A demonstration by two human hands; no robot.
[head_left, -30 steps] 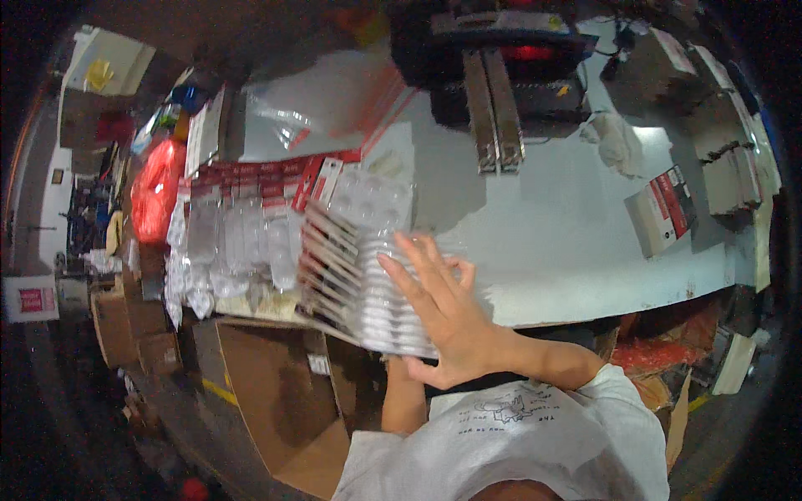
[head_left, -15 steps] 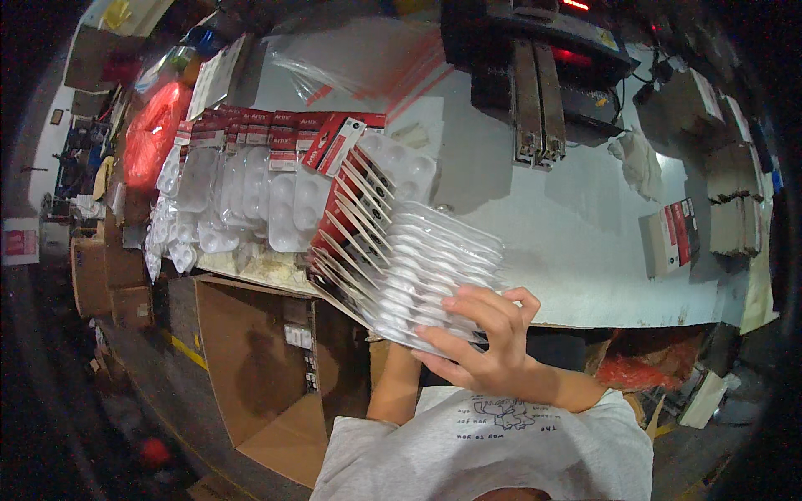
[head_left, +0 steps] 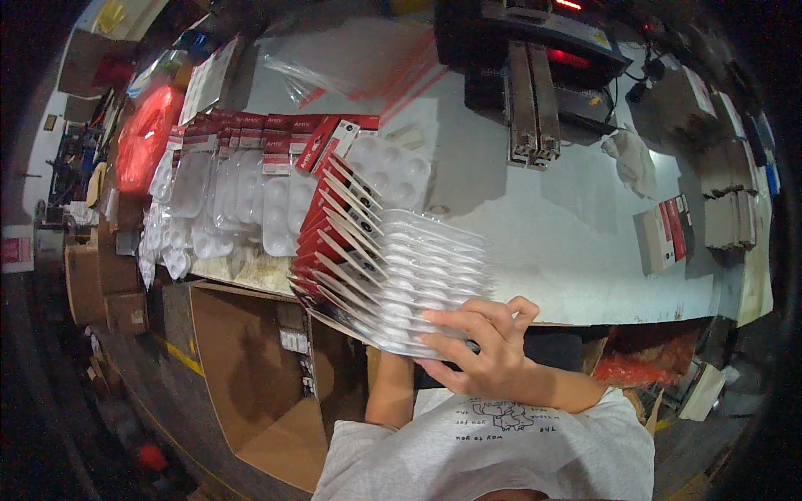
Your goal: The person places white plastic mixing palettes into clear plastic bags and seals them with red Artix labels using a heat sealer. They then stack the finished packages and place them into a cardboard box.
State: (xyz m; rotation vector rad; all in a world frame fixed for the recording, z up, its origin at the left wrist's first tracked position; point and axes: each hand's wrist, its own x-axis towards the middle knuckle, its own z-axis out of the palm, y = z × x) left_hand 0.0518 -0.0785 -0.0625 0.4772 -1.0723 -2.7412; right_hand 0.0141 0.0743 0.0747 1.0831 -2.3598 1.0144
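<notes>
A fanned stack of white plastic paint palettes (head_left: 418,288) in clear bags with red-and-white header cards (head_left: 330,242) lies aslant at the table's near edge. My right hand (head_left: 489,342) grips its near right corner, fingers bent over the lowest palettes and one finger underneath. Beneath the stack my left forearm (head_left: 390,388) reaches up; the stack hides my left hand and its fingers. Just beyond the stack, another bagged palette (head_left: 388,171) rests flat on the table.
More carded palettes (head_left: 242,192) lie in an overlapping row at left, beside a red plastic bag (head_left: 149,138). An open cardboard box (head_left: 242,367) stands below the table edge. Clear bags (head_left: 351,67), a dark machine with metal rails (head_left: 530,108) and a card pack (head_left: 666,234) are on the table.
The near end of the palette stack has dropped a little toward me, and the header cards have spread lower left. My right hand keeps its place at the corner with fingers slightly lower.
</notes>
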